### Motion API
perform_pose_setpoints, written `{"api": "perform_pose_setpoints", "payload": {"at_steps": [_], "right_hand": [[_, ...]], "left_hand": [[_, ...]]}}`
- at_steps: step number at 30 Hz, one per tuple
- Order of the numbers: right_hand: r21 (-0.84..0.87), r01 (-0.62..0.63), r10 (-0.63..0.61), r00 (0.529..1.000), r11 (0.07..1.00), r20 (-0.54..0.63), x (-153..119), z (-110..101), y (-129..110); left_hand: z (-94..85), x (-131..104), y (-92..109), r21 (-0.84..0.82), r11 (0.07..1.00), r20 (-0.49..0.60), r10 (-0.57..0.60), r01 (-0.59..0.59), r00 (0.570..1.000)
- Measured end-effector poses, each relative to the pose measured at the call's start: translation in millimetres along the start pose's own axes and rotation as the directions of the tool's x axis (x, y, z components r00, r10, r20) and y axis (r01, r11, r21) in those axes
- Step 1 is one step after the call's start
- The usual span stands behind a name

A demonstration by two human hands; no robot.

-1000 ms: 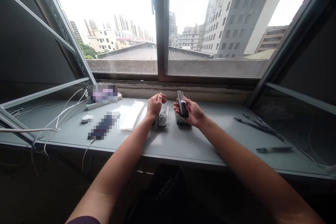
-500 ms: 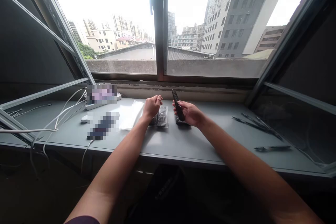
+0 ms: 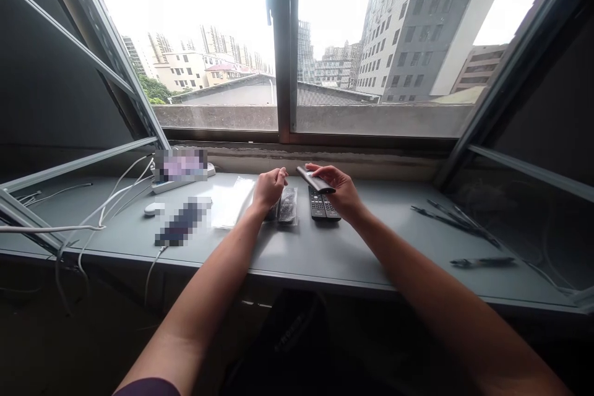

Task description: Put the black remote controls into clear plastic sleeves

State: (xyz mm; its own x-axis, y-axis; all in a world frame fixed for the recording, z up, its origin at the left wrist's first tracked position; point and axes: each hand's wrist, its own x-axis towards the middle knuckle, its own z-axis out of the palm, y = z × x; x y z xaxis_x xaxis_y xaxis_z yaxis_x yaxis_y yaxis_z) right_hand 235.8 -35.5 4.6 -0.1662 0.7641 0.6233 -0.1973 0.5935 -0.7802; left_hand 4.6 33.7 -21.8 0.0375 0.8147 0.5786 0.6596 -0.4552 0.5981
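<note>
The right hand [image 3: 344, 192] grips one dark remote [image 3: 315, 180] above two other remotes [image 3: 325, 209]. The left hand [image 3: 270, 189] is apart, curled, near a bagged item [image 3: 288, 207]. The surface's [image 3: 301, 253] front edge lies well before both hands.

Remote in hand [image 3: 316, 180]: slim, dark, smooth casing toward camera, light catching it; button side not visible. Held off the desk [image 3: 366, 247] in the right fingers [image 3: 327, 172], tilted, far end up-left, near end down-right. Below it, two black remotes, left one [image 3: 318, 205] and right one [image 3: 333, 215], flat, keypads up, side by side, small light buttons; tops partly covered. Left of those, apart: dark item in clear wrinkled plastic [image 3: 288, 207], flat. Another dark piece [image 3: 271, 214] just beside it, mostly hidden by the left wrist.
</note>
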Motion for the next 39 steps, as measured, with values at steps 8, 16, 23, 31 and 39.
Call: {"api": "perform_pose_setpoints", "payload": {"at_steps": [8,16,23,31,39], "right_hand": [[-0.078,-0.217,0.21,0.974,0.973,-0.088,-2.2,-1.3,11.5],[-0.254,-0.266,0.263,0.964,0.93,-0.045,-2.4,-10.2,27.9],[-0.471,-0.203,0.236,0.972,0.858,0.01,-0.5,-16.5,42.6],[-0.704,0.043,0.148,0.967,0.709,0.209,1.0,-28.8,52.0],[-0.76,0.072,0.211,0.94,0.646,0.269,1.5,-33.0,67.0]], "left_hand": [[2.0,0.5,-2.6,-0.016,1.0,-0.011,0.017,-0.017,1.0],[1.8,0.5,-1.9,-0.009,1.0,-0.001,0.019,-0.019,1.0],[1.4,1.2,-1.4,-0.018,1.0,-0.001,0.014,-0.014,1.0],[0.9,0.8,0.6,-0.009,1.0,-0.001,0.007,-0.007,1.0],[-0.6,-0.5,3.2,-0.025,1.0,-0.005,0.019,-0.019,1.0]]}}
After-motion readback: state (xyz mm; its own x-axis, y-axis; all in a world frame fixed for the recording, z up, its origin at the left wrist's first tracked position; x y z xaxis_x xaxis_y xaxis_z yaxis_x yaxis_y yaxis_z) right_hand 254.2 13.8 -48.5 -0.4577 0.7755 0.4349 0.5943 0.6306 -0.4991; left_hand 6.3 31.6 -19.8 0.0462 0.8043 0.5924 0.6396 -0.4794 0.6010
